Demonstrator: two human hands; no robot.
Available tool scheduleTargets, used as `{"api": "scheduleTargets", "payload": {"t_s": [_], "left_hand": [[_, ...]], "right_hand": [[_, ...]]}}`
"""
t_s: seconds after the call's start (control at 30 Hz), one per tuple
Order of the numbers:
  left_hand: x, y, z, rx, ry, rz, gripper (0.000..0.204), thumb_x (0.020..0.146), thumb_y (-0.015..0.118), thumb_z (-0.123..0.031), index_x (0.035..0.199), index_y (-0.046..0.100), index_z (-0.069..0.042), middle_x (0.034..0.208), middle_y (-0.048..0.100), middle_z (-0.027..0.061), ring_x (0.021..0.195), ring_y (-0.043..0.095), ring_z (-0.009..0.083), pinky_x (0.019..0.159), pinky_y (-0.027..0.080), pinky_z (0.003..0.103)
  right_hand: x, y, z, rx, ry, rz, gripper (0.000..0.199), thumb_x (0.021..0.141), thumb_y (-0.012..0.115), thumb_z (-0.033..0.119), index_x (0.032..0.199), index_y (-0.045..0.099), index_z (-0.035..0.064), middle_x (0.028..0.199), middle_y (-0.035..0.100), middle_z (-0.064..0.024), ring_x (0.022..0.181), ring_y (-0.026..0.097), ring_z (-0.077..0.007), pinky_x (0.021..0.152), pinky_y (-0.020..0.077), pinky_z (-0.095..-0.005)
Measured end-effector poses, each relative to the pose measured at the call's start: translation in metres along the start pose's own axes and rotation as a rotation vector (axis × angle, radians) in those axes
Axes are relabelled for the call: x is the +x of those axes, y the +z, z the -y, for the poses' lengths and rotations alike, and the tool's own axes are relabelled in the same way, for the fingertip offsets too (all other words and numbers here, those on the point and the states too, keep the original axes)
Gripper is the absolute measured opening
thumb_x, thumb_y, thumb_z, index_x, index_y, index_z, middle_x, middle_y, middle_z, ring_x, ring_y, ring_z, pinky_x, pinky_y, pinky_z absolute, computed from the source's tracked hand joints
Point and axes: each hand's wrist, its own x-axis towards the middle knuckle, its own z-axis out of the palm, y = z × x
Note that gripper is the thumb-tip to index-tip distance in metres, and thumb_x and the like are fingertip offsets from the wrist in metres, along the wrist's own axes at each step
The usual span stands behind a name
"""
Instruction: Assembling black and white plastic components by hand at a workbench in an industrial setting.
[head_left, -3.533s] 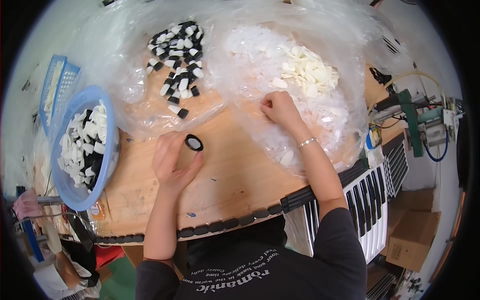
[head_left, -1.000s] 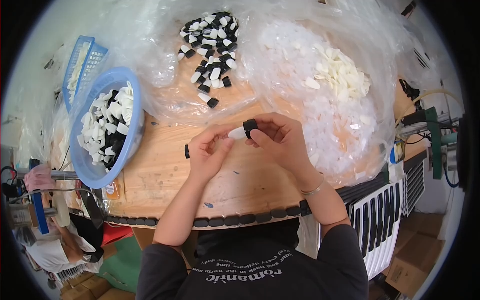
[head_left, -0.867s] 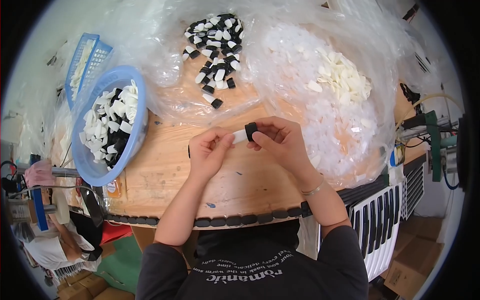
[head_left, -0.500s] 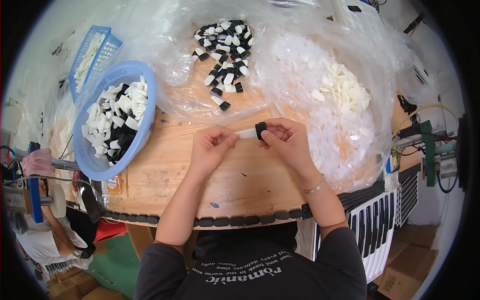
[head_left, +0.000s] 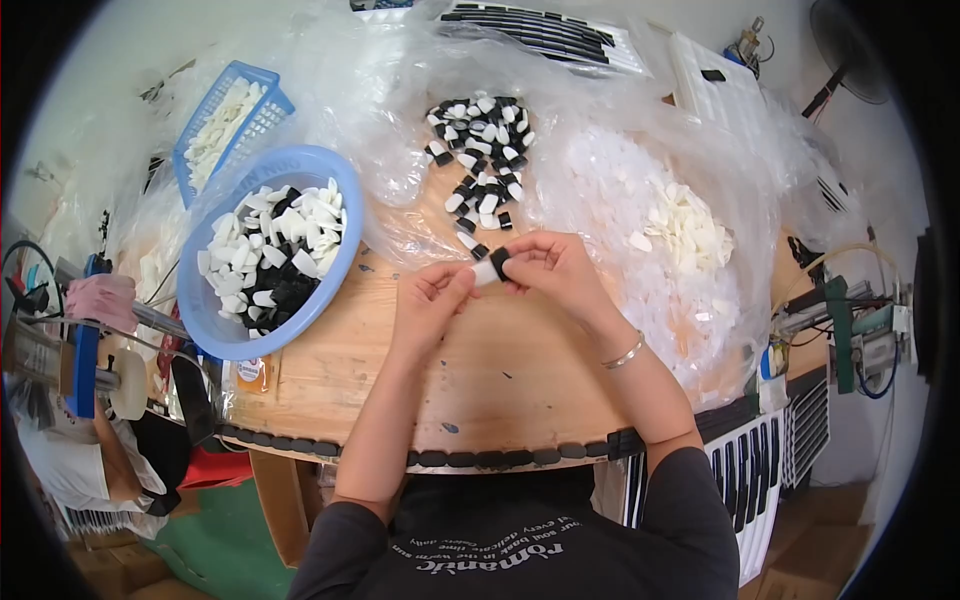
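Observation:
Over the middle of the table my left hand (head_left: 434,298) pinches the white end of a small part. This flat white piece (head_left: 483,274) runs into a short black cap (head_left: 500,261), which the fingers of my right hand (head_left: 556,272) grip. How far the white piece sits inside the cap is hidden by my fingers. Just beyond my hands lies a pile of joined black-and-white pieces (head_left: 487,130), some loose ones trailing toward me. To the left, a blue basin (head_left: 352,240) holds many white pieces and black caps mixed together.
On the right, cream-white pieces (head_left: 690,228) lie on clear plastic sheeting (head_left: 590,170). A blue perforated basket (head_left: 275,115) of white pieces stands behind the basin. Clamped equipment (head_left: 90,350) flanks the table at left, with a person (head_left: 80,460) beyond. Padding (head_left: 480,459) lines the near edge.
The head view has shifted, so the table contents appear farther right. My hands have come closer together, and less of the white piece shows between them and the cap.

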Motion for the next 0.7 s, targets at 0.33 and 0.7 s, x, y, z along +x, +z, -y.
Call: {"api": "scheduleTargets", "payload": {"t_s": [0.33,0.7], "left_hand": [[-0.002,-0.001,0.006,0.216,0.06,-0.083,0.014,0.092,0.061,-0.011,0.091,0.067,0.001,0.07,0.06,-0.0001,0.062,0.052,0.0041,0.056,0.04,0.017],[0.005,-0.031,-0.015,0.499,0.19,-0.232,0.023,0.088,0.063,-0.009,0.108,0.061,0.002,0.08,0.062,0.0028,0.076,0.057,0.0099,0.071,0.044,0.021]], "right_hand": [[-0.003,0.023,-0.026,0.116,-0.05,-0.179,0.025,0.088,0.063,0.006,0.109,0.059,-0.0064,0.087,0.067,-0.0093,0.07,0.065,-0.012,0.062,0.0524,-0.022],[0.015,-0.091,-0.024,-0.653,-0.187,-0.374,0.043,0.084,0.069,0.023,0.118,0.058,-0.0008,0.107,0.064,-0.0111,0.068,0.06,-0.0115,0.064,0.0488,-0.0241]]}}
